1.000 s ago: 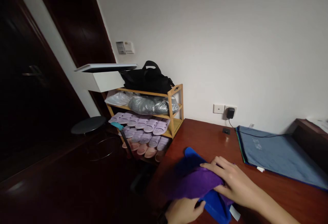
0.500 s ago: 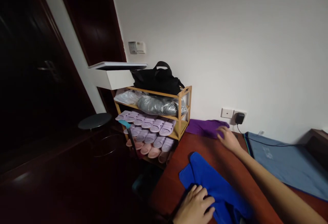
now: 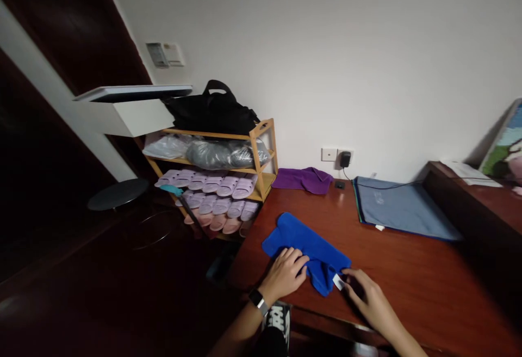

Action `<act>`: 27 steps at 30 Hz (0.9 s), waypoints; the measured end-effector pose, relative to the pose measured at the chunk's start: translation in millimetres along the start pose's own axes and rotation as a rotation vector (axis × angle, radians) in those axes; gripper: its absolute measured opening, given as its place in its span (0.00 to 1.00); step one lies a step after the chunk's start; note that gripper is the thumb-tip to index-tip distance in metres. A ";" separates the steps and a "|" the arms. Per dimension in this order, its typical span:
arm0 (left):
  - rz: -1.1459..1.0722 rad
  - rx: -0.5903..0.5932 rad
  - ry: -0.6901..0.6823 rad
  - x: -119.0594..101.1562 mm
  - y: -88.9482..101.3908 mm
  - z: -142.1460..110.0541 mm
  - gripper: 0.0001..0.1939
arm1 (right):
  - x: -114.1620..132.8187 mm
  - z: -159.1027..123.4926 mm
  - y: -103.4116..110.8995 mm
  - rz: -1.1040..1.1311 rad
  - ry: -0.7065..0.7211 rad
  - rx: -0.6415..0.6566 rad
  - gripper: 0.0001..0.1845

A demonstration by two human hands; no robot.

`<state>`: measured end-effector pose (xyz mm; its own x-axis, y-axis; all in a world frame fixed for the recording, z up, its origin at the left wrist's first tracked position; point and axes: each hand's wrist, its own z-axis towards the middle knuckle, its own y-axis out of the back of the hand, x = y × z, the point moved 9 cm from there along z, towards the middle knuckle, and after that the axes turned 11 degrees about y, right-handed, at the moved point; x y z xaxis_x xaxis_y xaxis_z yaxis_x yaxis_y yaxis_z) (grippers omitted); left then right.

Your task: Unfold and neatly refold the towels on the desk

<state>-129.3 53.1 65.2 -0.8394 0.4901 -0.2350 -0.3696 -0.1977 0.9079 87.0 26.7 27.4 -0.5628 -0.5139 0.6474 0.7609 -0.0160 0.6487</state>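
A bright blue cloth (image 3: 304, 245) lies rumpled near the front left corner of the reddish wooden table (image 3: 408, 267). My left hand (image 3: 284, 274), with a watch on its wrist, rests on the cloth's near edge, fingers curled down onto it. My right hand (image 3: 361, 290) pinches the cloth's right corner by its white tag (image 3: 338, 281). A purple cloth (image 3: 302, 178) lies apart at the table's far left corner against the wall.
A grey-blue mat (image 3: 402, 209) covers the table's back right, with a cable running to a wall socket (image 3: 345, 158). Left of the table stands a wooden rack (image 3: 261, 161) of slippers, with a black bag (image 3: 212, 109) on top. A round stool (image 3: 118, 194) stands further left.
My right hand let go of the purple cloth at the far corner and came back to the blue cloth's tagged corner. My left hand stayed on the blue cloth. The view pulled back.
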 end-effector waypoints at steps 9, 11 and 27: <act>0.013 0.191 -0.092 -50.9 -18.2 7.3 0.10 | 31.5 24.6 -14.3 -0.415 0.006 0.144 0.11; 0.025 0.173 -0.043 -48.7 -18.6 5.2 0.08 | 48.7 36.9 -11.6 -0.440 0.098 0.185 0.15; -0.073 0.238 0.196 -28.6 2.5 -39.6 0.17 | 3.4 43.6 204.7 0.299 -0.282 -0.582 0.34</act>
<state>-122.0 5.0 60.5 -0.8833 0.3181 -0.3442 -0.3476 0.0480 0.9364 226.7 59.0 179.8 -0.3055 -0.3272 0.8942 0.9003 -0.4050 0.1594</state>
